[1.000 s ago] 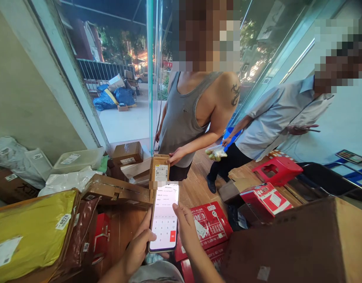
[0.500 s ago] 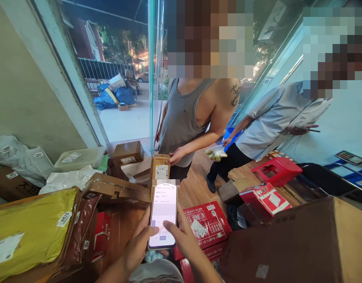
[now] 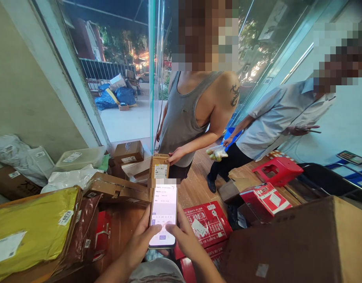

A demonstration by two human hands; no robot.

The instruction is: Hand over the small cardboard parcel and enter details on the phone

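A smartphone [image 3: 163, 208] with a lit screen stands upright between my two hands, in the lower middle of the head view. My left hand [image 3: 144, 230] is closed round its left edge, with the thumb over the lower screen. Around the right edge wraps my right hand [image 3: 181, 230], its thumb also over the on-screen keyboard. Just beyond the phone, a person in a grey tank top [image 3: 186, 106] holds a small labelled cardboard box [image 3: 160, 167] by its right side. The phone's top hides the lower part of that box.
Yellow parcel [image 3: 30, 228], brown cartons [image 3: 116, 188] and white bags crowd the left. Red boxes [image 3: 207, 222] and a large brown carton [image 3: 281, 243] fill the right. Another person [image 3: 281, 106] with a clear bag stands near a red stool [image 3: 276, 171]. A glass door edge [image 3: 152, 78] rises behind.
My right thumb has shifted slightly lower and right on the screen, and the keyboard area looks different. The person in grey still holds the box.
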